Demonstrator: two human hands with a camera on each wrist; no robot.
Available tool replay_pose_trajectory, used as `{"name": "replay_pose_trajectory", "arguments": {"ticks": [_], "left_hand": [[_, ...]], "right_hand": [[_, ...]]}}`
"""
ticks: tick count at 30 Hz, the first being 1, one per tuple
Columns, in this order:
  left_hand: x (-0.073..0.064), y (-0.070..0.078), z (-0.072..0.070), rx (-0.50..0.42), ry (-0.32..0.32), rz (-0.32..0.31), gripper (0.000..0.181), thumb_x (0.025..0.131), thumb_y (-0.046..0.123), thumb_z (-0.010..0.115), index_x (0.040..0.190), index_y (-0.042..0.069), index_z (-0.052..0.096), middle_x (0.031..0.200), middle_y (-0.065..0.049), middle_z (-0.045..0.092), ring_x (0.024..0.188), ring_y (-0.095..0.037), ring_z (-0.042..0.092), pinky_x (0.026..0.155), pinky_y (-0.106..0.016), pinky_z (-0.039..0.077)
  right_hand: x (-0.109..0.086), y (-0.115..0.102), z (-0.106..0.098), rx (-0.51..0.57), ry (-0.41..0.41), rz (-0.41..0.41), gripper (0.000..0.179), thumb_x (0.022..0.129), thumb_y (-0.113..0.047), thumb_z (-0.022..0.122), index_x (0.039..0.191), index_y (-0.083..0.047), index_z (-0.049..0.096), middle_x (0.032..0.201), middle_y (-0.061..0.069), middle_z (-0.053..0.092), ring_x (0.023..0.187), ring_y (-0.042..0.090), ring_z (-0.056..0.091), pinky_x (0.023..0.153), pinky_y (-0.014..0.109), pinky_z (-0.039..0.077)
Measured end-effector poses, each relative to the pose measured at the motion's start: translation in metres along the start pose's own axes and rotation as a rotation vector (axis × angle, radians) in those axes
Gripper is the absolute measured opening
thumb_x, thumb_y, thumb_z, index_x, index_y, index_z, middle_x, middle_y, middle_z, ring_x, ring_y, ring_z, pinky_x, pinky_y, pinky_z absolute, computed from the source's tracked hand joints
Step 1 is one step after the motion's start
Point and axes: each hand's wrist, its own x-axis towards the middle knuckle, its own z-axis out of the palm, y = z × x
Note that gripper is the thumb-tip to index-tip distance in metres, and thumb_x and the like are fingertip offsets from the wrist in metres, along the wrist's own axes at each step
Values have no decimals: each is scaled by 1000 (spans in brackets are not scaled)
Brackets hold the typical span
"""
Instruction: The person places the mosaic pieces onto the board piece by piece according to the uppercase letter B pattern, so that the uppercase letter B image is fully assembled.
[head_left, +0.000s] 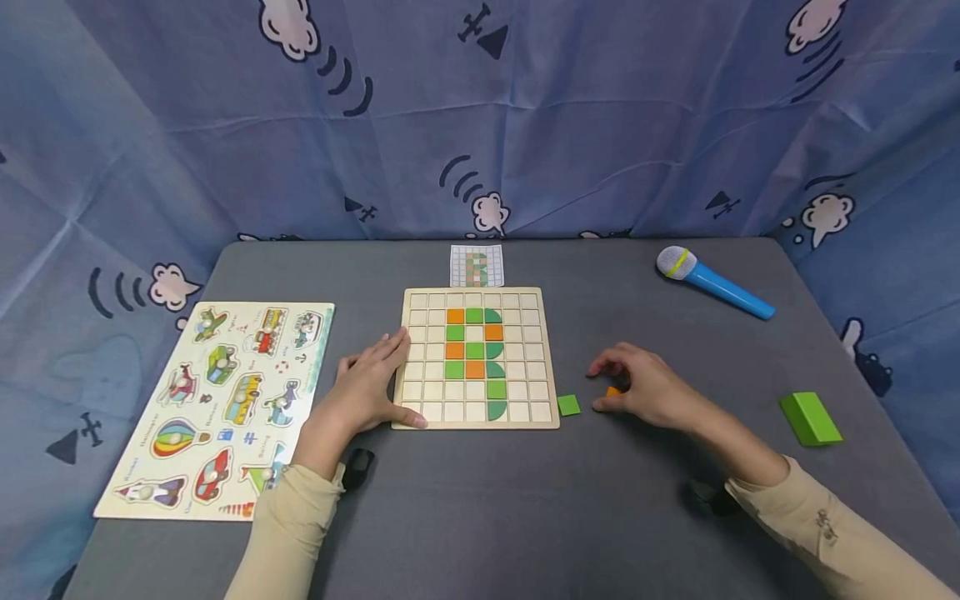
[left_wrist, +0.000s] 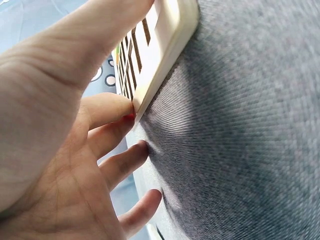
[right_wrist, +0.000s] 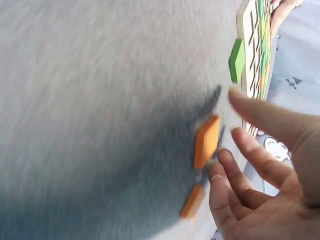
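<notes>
A wooden grid board (head_left: 531, 388) holds green and orange square tiles and dark-green rounded ones in several rows. Against its left side rests my left hand (head_left: 365, 385), thumb over the near corner and fingers along the edge; in the left wrist view the fingers (left_wrist: 112, 106) are loosely extended. To the right of the board, my right hand (head_left: 651, 390) hovers low over the table with thumb and fingers apart. Below it lies an orange tile (right_wrist: 206, 142), with a second orange piece (right_wrist: 192, 202) close by. Between board and right hand lies a green square tile (head_left: 568, 405).
A printed pattern card (head_left: 477, 267) lies behind the board. On the left is a vehicle puzzle board (head_left: 217, 408). A blue toy microphone (head_left: 723, 287) lies at the back right, and a green block (head_left: 812, 419) stands at the far right. A patterned curtain (head_left: 585, 125) hangs behind the table.
</notes>
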Motion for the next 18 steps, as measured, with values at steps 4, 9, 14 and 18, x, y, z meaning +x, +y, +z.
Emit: {"name": "replay_pose_trajectory", "arguments": {"ticks": [4,9,14,18], "left_hand": [[-1,0,0,-3,-1,0,128,73,46,96,170,7,23,179,-12,16,165,-39,18,118,-69,24],[-1,0,-1,3,5,-3,128,73,46,97,169,6,24,179,-12,16,165,-39,18,117,-69,24],[0,0,-1,-1,4,-7,128,73,46,97,169,6,24,179,-12,16,165,-39,18,118,-70,24],[-1,0,-1,0,1,-7,127,73,46,97,169,6,24,179,-12,16,165,-39,18,118,-70,24]], "right_hand": [[-5,5,-8,-22,-26,18,33,80,-11,94,107,-7,75,103,5,70,92,19,64,82,38,54],[-7,7,-10,-42,-32,9,30,79,-4,92,103,-6,75,93,2,69,85,14,61,74,29,53],[-7,6,-8,-36,-29,-2,19,84,-5,89,97,-8,75,85,-1,66,76,12,55,66,26,47],[-4,1,-4,-24,33,-23,9,90,-8,85,94,-10,77,81,-2,68,71,10,55,63,25,46]]}}
